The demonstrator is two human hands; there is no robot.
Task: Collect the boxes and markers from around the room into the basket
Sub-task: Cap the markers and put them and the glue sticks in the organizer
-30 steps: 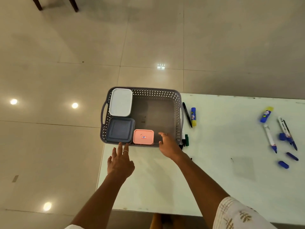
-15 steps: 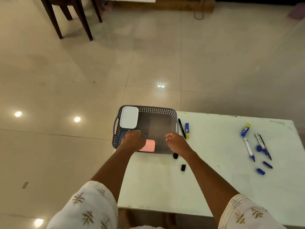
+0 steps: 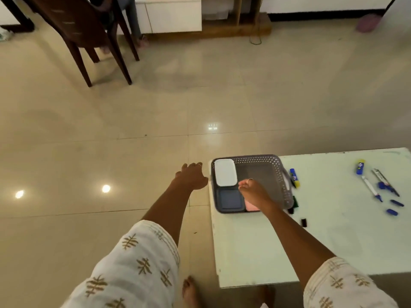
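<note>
Three boxes, white (image 3: 225, 175), dark blue (image 3: 231, 199) and pink (image 3: 252, 206), lie in the grey basket (image 3: 264, 160) on the counter (image 3: 333, 230); their labels are unreadable. Left hand (image 3: 192, 177) hangs loose, empty; right hand (image 3: 253, 191) hovers over the basket, loosely curled, holding nothing.

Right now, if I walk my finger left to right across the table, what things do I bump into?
White box → dark blue box → pink box → blue-and-yellow marker → small black cap → loose blue markers.
</note>
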